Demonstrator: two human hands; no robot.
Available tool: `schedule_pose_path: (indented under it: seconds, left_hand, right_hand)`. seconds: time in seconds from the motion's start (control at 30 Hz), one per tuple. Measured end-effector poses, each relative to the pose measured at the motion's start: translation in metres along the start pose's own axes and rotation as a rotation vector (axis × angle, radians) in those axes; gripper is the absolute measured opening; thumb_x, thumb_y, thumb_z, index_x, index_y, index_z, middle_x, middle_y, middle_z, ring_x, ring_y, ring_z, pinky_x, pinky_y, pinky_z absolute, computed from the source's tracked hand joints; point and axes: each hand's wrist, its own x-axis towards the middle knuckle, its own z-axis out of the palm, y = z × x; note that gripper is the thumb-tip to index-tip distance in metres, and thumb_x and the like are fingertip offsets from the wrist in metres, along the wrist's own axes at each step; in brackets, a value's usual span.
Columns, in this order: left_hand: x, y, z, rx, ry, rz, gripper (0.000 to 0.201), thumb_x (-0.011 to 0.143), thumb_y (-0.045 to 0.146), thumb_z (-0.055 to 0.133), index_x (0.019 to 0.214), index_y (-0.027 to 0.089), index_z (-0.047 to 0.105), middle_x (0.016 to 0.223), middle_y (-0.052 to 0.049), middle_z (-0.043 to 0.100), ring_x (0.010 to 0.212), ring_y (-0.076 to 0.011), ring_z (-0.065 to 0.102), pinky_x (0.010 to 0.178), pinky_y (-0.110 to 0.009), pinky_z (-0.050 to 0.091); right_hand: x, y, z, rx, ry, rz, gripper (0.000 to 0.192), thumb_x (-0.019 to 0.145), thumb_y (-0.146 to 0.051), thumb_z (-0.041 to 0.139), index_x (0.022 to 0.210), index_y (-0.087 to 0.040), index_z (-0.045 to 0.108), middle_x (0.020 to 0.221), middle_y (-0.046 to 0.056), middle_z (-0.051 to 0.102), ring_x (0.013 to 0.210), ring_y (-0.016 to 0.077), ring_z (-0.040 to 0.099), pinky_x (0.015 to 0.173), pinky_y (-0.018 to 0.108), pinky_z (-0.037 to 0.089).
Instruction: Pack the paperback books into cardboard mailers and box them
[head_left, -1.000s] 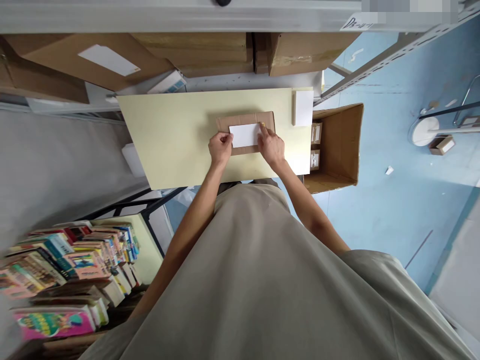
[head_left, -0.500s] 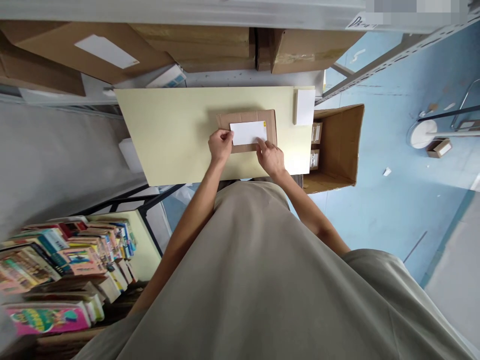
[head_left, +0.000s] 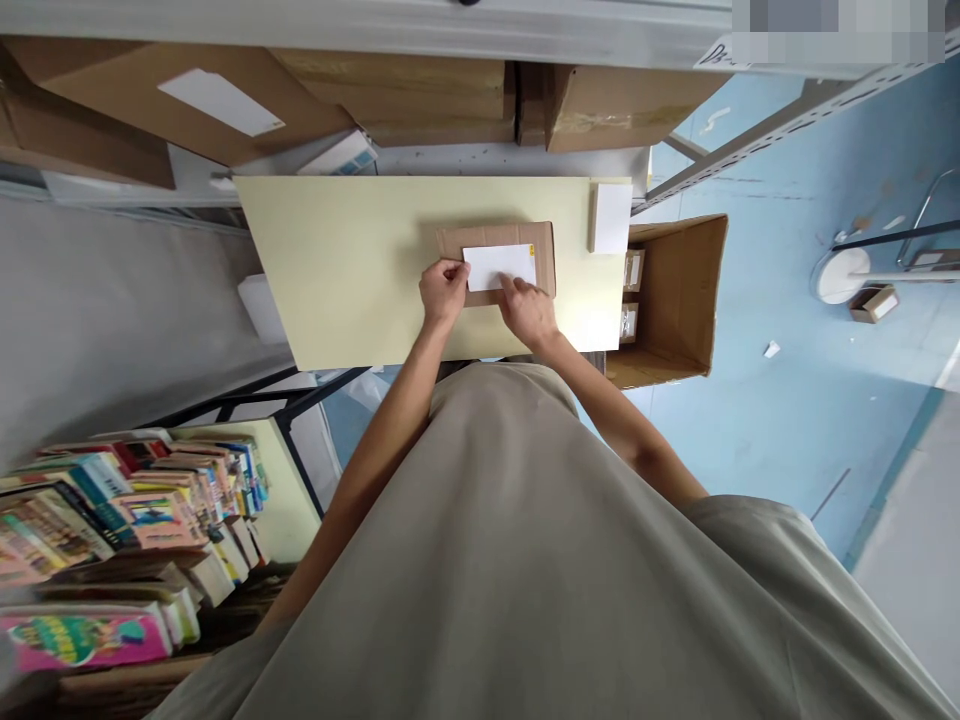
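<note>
A flat brown cardboard package [head_left: 544, 247] lies on a pale yellow table [head_left: 352, 270]. A white label [head_left: 499, 264] sits on top of the package. My left hand [head_left: 442, 290] rests on the label's left edge with its fingertips pinching or pressing there. My right hand [head_left: 527, 310] presses its fingers flat on the label's lower right part. Neither hand lifts anything.
A stack of white labels [head_left: 610, 217] lies at the table's right end. An open cardboard box [head_left: 679, 300] with small packages stands on the blue floor to the right. Brown boxes [head_left: 420, 95] fill the shelf behind. Stacked books [head_left: 127, 530] sit at the lower left.
My right hand slid from the label's upper right corner down and left along its lower edge. My left hand stayed at the left edge.
</note>
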Motion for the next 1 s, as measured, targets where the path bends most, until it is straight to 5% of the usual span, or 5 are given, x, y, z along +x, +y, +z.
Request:
schedule_pose_path:
  seconds: [0.17,0.43,0.77,1.0]
  left_hand:
    - [0.0,-0.001,-0.001,0.0,-0.006,0.009,0.025,0.096,0.046,0.08,0.084,0.025,0.072,0.087,-0.006,0.079,0.098,-0.0259,0.075,0.088,-0.036,0.059]
    - [0.003,-0.007,0.002,-0.019,-0.005,-0.034,0.015,0.097,0.033,0.078,0.085,0.024,0.075,0.086,-0.004,0.078,0.091,-0.0239,0.074,0.088,-0.036,0.058]
    - [0.002,-0.005,0.001,-0.034,0.016,-0.061,0.01,0.095,0.025,0.078,0.085,0.024,0.075,0.087,-0.003,0.08,0.089,-0.0232,0.074,0.091,-0.036,0.057]
    - [0.003,-0.008,0.004,-0.038,0.006,-0.053,0.009,0.097,0.025,0.076,0.087,0.023,0.076,0.088,-0.004,0.082,0.089,-0.0235,0.076,0.092,-0.036,0.058]
  right_hand:
    - [-0.015,-0.011,0.007,-0.011,-0.059,-0.053,0.058,0.12,-0.022,0.036,0.174,-0.017,0.057,0.152,0.02,0.078,0.13,0.0314,0.075,0.109,0.041,0.06]
    - [0.025,0.008,-0.014,0.068,0.03,0.077,0.063,0.12,-0.028,0.04,0.18,-0.013,0.047,0.143,0.024,0.08,0.116,0.0331,0.078,0.102,0.047,0.061]
    - [0.004,-0.023,-0.006,-0.072,-0.144,-0.158,0.052,0.121,-0.024,0.043,0.169,-0.023,0.063,0.143,0.017,0.082,0.121,0.0326,0.08,0.103,0.042,0.059]
    - [0.027,-0.007,-0.013,0.003,-0.031,0.02,0.062,0.12,-0.024,0.043,0.182,-0.014,0.045,0.144,0.023,0.081,0.119,0.0326,0.078,0.102,0.041,0.06]
